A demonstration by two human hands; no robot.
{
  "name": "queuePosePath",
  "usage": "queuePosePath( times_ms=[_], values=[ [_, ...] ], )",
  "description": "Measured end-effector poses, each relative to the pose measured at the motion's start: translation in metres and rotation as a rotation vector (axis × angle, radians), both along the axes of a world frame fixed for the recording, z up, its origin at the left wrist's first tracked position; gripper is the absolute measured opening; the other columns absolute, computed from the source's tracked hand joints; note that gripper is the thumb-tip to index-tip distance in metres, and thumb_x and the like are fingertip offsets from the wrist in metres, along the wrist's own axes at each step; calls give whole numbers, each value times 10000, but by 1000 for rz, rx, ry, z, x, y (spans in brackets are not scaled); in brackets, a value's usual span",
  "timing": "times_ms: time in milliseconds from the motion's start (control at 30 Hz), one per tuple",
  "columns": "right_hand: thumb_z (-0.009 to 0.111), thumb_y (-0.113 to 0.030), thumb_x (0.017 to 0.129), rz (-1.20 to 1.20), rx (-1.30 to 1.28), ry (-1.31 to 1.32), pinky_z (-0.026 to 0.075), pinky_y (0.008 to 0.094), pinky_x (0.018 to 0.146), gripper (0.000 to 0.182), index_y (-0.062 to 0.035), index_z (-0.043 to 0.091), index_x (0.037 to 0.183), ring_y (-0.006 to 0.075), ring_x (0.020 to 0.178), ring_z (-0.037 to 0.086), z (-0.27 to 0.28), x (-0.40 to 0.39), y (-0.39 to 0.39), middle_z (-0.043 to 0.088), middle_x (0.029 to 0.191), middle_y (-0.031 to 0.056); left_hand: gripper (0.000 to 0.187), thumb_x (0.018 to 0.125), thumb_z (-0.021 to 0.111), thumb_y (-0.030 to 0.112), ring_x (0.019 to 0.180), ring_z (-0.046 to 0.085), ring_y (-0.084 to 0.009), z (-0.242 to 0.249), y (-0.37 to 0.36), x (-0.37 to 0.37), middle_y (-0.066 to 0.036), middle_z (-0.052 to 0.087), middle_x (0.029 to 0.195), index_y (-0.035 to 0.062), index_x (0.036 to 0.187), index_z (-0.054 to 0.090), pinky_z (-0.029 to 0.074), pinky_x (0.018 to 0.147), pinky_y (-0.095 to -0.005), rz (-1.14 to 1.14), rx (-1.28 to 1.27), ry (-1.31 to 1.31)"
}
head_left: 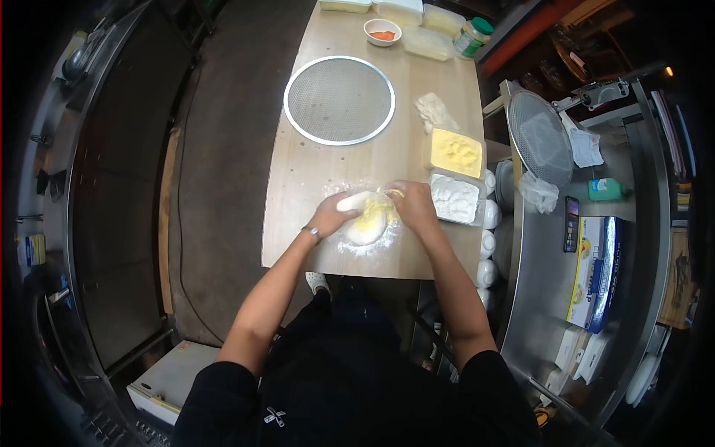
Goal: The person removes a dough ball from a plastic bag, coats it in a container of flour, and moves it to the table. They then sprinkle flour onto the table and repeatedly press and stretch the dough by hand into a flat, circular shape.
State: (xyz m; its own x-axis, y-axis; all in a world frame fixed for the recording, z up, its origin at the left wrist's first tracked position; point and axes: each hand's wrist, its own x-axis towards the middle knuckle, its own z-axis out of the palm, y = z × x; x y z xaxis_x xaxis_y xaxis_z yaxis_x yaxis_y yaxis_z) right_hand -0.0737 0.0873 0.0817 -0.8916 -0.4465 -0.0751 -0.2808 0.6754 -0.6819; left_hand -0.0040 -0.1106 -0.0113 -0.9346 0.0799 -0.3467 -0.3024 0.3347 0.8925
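Note:
A pale piece of dough (365, 229) lies near the front edge of the wooden table (298, 249), with yellow powder on top and white flour scattered around it. My left hand (329, 216) is at the dough's left side, fingers on its edge and thumb apart from them. On the other side, my right hand (412, 203) is closed at the dough's upper right, its fingertips curled; what they hold is too small to make out. Right of that hand are a tub of white flour (454, 199) and a tub of yellow powder (456, 153).
A round mesh screen (339, 100) lies on the table's upper left. Behind the tubs is a crumpled pale cloth or bag (436, 112). At the far end stand a small bowl (383, 33), plastic containers (427, 43) and a green-lidded jar (473, 37). A metal shelf (540, 298) runs along the right.

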Motion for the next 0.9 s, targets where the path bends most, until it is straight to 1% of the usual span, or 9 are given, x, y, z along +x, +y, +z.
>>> queuePosePath(
  times_ms=[133, 233, 333, 400, 433, 567, 700, 833, 900],
  values=[
    [606, -22, 805, 57, -60, -59, 491, 388, 845, 243, -23, 680, 1036, 379, 925, 630, -3, 2, -3, 660, 969, 228, 308, 874, 660, 122, 935, 604, -120, 15, -16, 44, -71, 635, 1035, -6, 1135, 558, 499, 809, -274, 388, 533, -56],
    [577, -77, 858, 38, -128, -52, 484, 400, 859, 245, -8, 653, 1080, 383, 962, 619, -5, 7, 6, 654, 999, 234, 312, 896, 619, 76, 961, 603, -136, 37, -27, 59, -73, 622, 1078, -10, 1181, 525, 494, 839, -266, 568, 678, -64],
    [552, -198, 909, -22, -43, -118, 441, 423, 944, 328, -9, 604, 1172, 391, 1106, 557, -54, 18, 15, 596, 1181, 230, 345, 897, 607, 61, 1006, 595, -150, 39, -37, 66, -82, 615, 1108, -17, 1214, 497, 484, 885, -282, 608, 722, -41],
    [527, -307, 927, -104, 217, 95, 320, 470, 1066, 462, -46, 509, 1308, 386, 1295, 395, -95, 32, -3, 440, 1396, 199, 344, 897, 603, 54, 1027, 590, -157, 44, -39, 64, -86, 611, 1125, -16, 1217, 499, 481, 899, -290, 626, 730, -24],
    [527, -307, 927, -105, 216, 93, 320, 470, 1066, 462, -46, 509, 1308, 386, 1295, 395, -106, 34, -17, 440, 1396, 199, 347, 897, 597, 46, 1052, 584, -166, 48, -39, 63, -93, 604, 1147, -15, 1224, 498, 476, 916, -298, 662, 779, -16],
    [465, -448, 923, 72, 484, 163, 85, 571, 1132, 649, -139, 297, 1468, 345, 1426, 143, -120, 56, -76, 216, 1537, 141, 367, 898, 579, 30, 1102, 571, -192, 46, -37, 58, -110, 586, 1194, -22, 1249, 487, 467, 954, -319, 724, 890, 1],
    [495, -506, 884, 65, 447, 62, 97, 589, 1121, 683, -173, 328, 1457, 353, 1417, 168, -110, 93, -37, 218, 1539, 121, 376, 903, 573, 42, 1099, 575, -203, 55, -38, 53, -116, 586, 1192, -32, 1259, 478, 472, 955, -332, 736, 902, -6],
    [483, -485, 898, 16, 444, 173, 110, 564, 1127, 648, -187, 335, 1454, 342, 1412, 188, -118, 46, -37, 223, 1535, 126, 367, 907, 570, 68, 1084, 585, -213, 59, -39, 53, -121, 587, 1184, -40, 1247, 484, 492, 930, -347, 747, 919, -63],
    [435, -468, 939, 229, 361, 256, 132, 502, 1141, 594, -138, 379, 1429, 355, 1375, 280, -126, 36, -49, 330, 1483, 147, 368, 904, 581, 83, 1074, 590, -208, 55, -38, 50, -116, 594, 1167, -38, 1239, 491, 494, 923, -346, 730, 894, -60]
  ],
)
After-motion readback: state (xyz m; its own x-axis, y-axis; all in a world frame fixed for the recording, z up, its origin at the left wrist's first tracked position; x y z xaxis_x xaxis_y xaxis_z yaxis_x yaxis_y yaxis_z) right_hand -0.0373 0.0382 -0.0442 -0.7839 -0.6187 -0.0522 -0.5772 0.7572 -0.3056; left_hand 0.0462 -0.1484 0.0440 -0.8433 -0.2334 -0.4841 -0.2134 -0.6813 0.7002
